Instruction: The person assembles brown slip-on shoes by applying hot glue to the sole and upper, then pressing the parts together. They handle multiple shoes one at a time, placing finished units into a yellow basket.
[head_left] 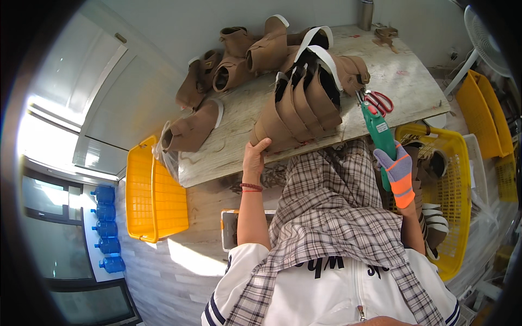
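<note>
My bare left hand [256, 157], with a dark red bead bracelet on the wrist, grips the near left corner of a nested row of brown boot uppers [299, 111]. Its thumb lies on top; the other fingers are mostly hidden. White edging and dark linings show at their openings. In a grey and orange glove, my right hand [397, 171] wraps round a green hand-held power tool [377, 127]. The tool's narrow tip points toward the table, beside red-handled scissors [380, 102]. What the tip touches, I cannot tell.
Loose brown uppers [236, 57] lie along the far side of the worn table [405, 81]. A yellow basket [462, 217] at my right holds more uppers; another yellow basket [155, 195] stands left. A metal flask [365, 15] and a white fan [484, 41] are at the far right.
</note>
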Available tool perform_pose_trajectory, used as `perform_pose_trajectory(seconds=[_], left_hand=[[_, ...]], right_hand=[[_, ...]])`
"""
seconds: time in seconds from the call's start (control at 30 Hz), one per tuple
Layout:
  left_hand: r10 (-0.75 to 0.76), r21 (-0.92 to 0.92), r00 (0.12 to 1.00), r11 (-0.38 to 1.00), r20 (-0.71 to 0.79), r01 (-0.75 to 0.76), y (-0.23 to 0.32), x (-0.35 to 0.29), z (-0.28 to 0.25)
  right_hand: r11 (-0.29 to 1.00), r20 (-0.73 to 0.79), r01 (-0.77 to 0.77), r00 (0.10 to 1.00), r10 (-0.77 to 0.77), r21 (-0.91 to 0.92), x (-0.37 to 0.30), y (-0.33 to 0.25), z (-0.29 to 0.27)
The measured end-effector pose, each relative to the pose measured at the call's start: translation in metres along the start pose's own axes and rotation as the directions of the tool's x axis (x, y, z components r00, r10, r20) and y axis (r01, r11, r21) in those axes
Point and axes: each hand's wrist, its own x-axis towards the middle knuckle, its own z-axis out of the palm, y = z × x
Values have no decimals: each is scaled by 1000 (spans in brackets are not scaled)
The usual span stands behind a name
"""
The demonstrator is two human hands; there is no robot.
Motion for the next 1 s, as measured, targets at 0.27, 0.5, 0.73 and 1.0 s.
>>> perform_pose_trajectory(seconds=[0.27, 0.5, 0.73, 1.0], left_hand=[[72, 8, 992, 997, 104, -73, -27, -5, 39], [235, -36, 972, 972, 25, -234, -36, -27, 65], [267, 17, 963, 963, 39, -268, -35, -50, 70], [351, 187, 936, 919, 17, -348, -42, -54, 72]], right_hand=[[988, 42, 4, 999, 3, -154, -2, 14, 5], [970, 115, 39, 993, -12, -239, -14, 3, 26], [968, 157, 44, 988, -5, -246, -14, 2, 32], [927, 164, 106, 985, -49, -360, -14, -4, 30]])
